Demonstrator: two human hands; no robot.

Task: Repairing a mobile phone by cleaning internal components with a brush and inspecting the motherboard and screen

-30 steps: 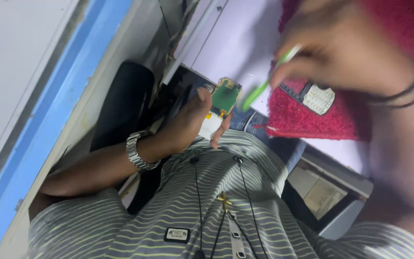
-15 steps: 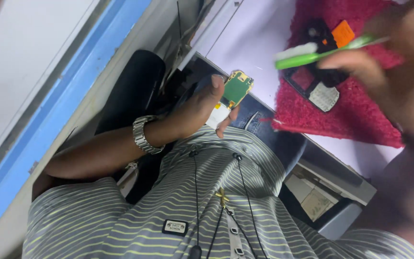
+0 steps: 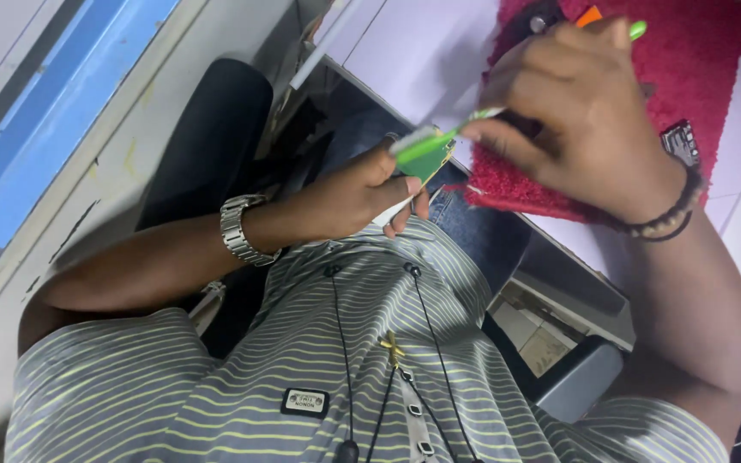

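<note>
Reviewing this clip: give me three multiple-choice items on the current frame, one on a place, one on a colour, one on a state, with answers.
1. Where is the red mat?
A. on the white table
B. on the floor
C. on the chair

2. What colour is the small board in the left hand?
A. blue
B. green
C. black

3. The right hand is:
A. empty
B. flat on the table
C. gripping a green tool

Answers: 1 A, the mat lies on the white table; 2 B, its face is green; 3 C, fingers close round the tool.
</note>
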